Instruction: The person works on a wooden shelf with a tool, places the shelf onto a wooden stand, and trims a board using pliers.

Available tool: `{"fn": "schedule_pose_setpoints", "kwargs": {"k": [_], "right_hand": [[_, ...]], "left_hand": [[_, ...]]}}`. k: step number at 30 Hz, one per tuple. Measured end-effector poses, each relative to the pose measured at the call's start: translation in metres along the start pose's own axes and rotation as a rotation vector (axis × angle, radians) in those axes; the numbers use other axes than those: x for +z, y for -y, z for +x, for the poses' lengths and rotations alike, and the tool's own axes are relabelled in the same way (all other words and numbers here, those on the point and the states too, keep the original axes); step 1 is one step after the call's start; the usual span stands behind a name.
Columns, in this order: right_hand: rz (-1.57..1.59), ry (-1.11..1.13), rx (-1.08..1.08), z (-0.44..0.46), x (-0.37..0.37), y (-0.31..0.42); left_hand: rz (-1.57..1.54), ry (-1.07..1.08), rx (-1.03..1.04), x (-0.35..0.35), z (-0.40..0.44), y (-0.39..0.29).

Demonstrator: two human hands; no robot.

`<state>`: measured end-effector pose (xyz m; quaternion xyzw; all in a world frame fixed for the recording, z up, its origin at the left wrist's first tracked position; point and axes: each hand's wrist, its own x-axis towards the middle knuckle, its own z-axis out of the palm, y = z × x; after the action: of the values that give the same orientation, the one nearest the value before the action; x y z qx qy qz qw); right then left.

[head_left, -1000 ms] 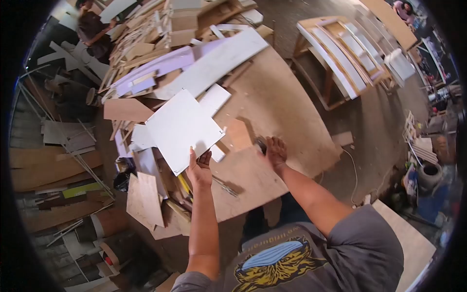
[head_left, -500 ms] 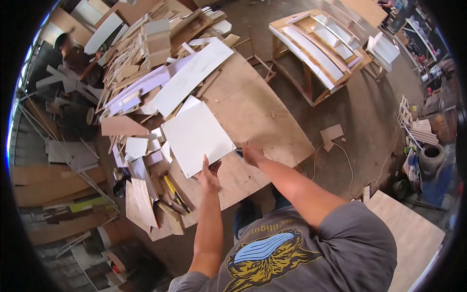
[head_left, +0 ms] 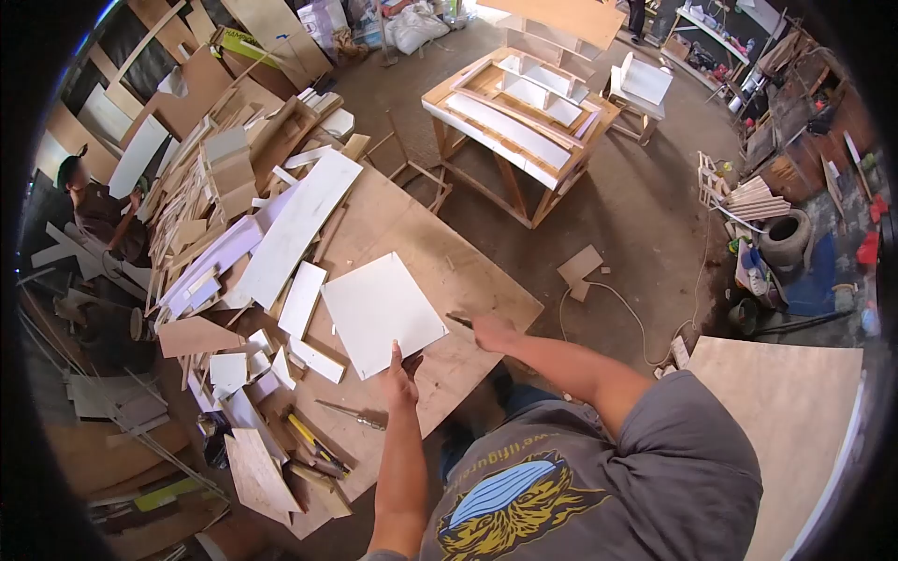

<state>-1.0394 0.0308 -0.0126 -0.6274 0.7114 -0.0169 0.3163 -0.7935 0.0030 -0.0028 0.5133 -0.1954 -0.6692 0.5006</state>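
My left hand (head_left: 400,376) grips the near edge of a square white board (head_left: 383,310), thumb on top and fingers underneath. Dark marks show near the board's corners. To the right of the board, my right hand (head_left: 490,332) is closed around a dark, thin object (head_left: 460,321) too small to name, which points toward the board. A screwdriver-like tool (head_left: 352,414) lies on the wooden table (head_left: 449,262) below the board. Left of it are a yellow tool (head_left: 313,438) and small white offcuts (head_left: 316,360).
A pile of wood strips and panels (head_left: 224,178) covers the table's far left. Beyond the table stands a wooden frame (head_left: 519,122). Another person (head_left: 103,220) is at the far left. A pale panel (head_left: 776,421) lies at the lower right, and a cord (head_left: 622,299) runs over the floor.
The view has swung, showing more of the room beyond. My right hand has lifted off the tabletop and drawn near the board's right corner; my left hand keeps its hold on the board.
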Motion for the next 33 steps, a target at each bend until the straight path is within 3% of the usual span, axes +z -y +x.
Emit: {"fn": "schedule_pose_setpoints", "kwargs": {"k": [4,7,10,13,19,23,29,33], "right_hand": [[-0.101,-0.125,0.127,-0.009,0.014,-0.050],[-0.249,-0.085,0.084,-0.024,0.018,-0.070],[-0.334,-0.274,-0.003,-0.023,0.043,-0.082],[-0.338,-0.324,0.020,-0.019,0.038,-0.079],[-0.141,-0.034,0.156,-0.014,0.009,-0.068],[-0.096,-0.095,0.193,-0.005,0.033,-0.075],[0.301,-0.102,0.217,-0.001,0.058,-0.072],[0.821,0.004,0.259,-0.001,0.081,-0.066]], "left_hand": [[0.083,0.047,-0.081,0.004,0.019,0.028],[0.123,0.062,-0.107,0.006,0.025,0.043],[0.130,0.050,-0.127,0.001,0.039,0.057],[0.156,0.003,-0.140,-0.023,0.041,0.066],[0.247,-0.018,-0.130,-0.003,0.023,0.038],[0.266,0.005,-0.174,-0.004,0.028,0.039],[0.248,0.029,-0.230,-0.022,0.039,0.048],[0.184,0.057,-0.293,-0.029,0.039,0.045]]}}
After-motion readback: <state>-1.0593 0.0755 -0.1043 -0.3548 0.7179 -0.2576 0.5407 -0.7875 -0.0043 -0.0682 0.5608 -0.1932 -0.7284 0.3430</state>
